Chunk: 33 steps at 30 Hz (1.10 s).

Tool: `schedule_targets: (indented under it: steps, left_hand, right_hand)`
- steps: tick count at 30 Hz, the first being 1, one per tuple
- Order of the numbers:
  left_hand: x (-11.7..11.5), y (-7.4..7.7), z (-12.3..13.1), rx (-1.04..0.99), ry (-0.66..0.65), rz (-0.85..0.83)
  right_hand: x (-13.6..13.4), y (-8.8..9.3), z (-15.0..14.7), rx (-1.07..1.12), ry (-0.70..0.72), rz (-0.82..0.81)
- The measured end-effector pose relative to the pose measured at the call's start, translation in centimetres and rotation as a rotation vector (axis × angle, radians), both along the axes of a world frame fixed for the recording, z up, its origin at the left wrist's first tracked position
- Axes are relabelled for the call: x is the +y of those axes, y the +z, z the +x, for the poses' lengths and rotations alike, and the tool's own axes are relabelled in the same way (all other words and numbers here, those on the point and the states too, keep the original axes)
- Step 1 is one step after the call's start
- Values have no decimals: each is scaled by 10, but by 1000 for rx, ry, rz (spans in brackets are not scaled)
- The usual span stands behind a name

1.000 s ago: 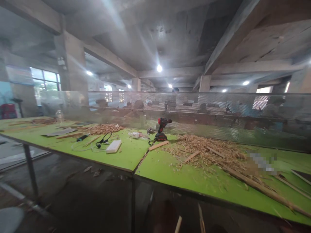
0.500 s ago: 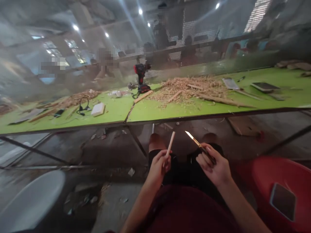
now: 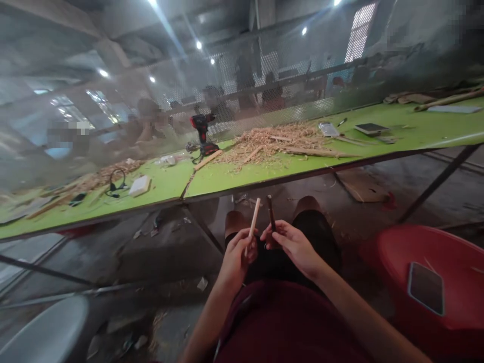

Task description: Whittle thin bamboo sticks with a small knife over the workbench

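My left hand [image 3: 239, 251] is closed around the lower part of a thin, pale wooden stick [image 3: 254, 218], which points up and slightly right. Just to its right, my right hand [image 3: 289, 241] pinches a slim knife between thumb and fingers. Only a dark, narrow length of the knife [image 3: 271, 213] rises above the fingers, almost upright; its bright blade does not show now. The two hands are close together over my lap, and the stick and the knife stand side by side, a small gap apart at their tops.
Ahead runs a green table [image 3: 166, 194] with a heap of wood shavings [image 3: 260, 143], a cordless drill [image 3: 203, 133], a white box [image 3: 139, 186] and a dark device [image 3: 371, 129]. A red stool [image 3: 401, 242] with a phone [image 3: 426, 287] stands right, a white stool [image 3: 45, 333] left.
My right hand has moved left towards my left hand. The knife has turned from slanting left with its bright blade showing to nearly upright with a dark part up. The view has shifted right.
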<state>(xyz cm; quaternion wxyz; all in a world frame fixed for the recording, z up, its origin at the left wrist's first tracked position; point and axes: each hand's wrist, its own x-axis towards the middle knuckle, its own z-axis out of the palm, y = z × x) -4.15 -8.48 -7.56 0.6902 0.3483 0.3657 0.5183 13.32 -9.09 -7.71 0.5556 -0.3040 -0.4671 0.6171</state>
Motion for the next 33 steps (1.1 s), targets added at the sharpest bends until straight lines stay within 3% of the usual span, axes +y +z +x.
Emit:
schedule_targets:
  steps: [10,19,26,30,33]
  left_hand:
    - [-11,15,31,52,-45,-40]
    - [-13,13,40,50,-73,-84]
    - [-15,4,36,0,-17,-172]
    - [-10,3,33,-72,-32,-163]
    - [-6,9,33,-81,-36,-87]
  right_hand:
    - [8,-7,-5,-415,-277,360]
    - [1,-29,0,-402,-365,334]
    - [-1,-26,-5,-516,-353,368]
    - [6,-22,0,-663,-351,504]
    - [14,-12,14,-824,-431,622]
